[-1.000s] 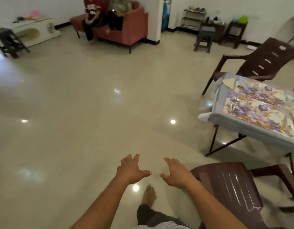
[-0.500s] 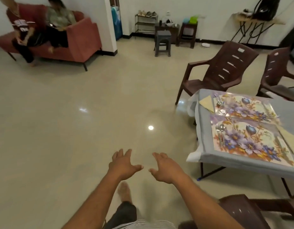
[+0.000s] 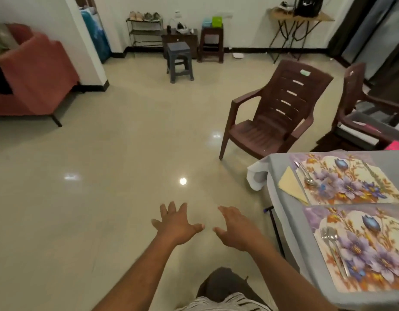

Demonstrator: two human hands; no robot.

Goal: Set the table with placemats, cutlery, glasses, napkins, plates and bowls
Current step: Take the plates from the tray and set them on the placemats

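Two hands reach out over the floor (image 3: 104,198), palms down and holding nothing. The left hand (image 3: 177,223) has its fingers spread wide; the right hand (image 3: 235,230) has its fingers relaxed and slightly fanned, thumb out toward the left one. They are near each other but apart.

The table (image 3: 281,212) stands at 3 o'clock from the hands, under a grey cloth. Two floral placemats lie on it side by side, edges nearly touching: the far mat (image 3: 349,178) at 2 o'clock and the near mat (image 3: 371,248) at 4 o'clock. Each runs with its long axis from left to right across the view.

One napkin (image 3: 291,185), pale yellow, lies just beside the left edge of the far mat, one point toward 12 o'clock.

Two sets of cutlery show, one on the left end of each mat. The far set (image 3: 305,173) lies with its long axis from 11 to 5 o'clock, spoon bowl toward 5. The near set (image 3: 333,248) has tines and bowl toward 11 o'clock, handles toward 5.

Two brown chairs stand past the table, the nearer chair (image 3: 275,117) at 1 o'clock.
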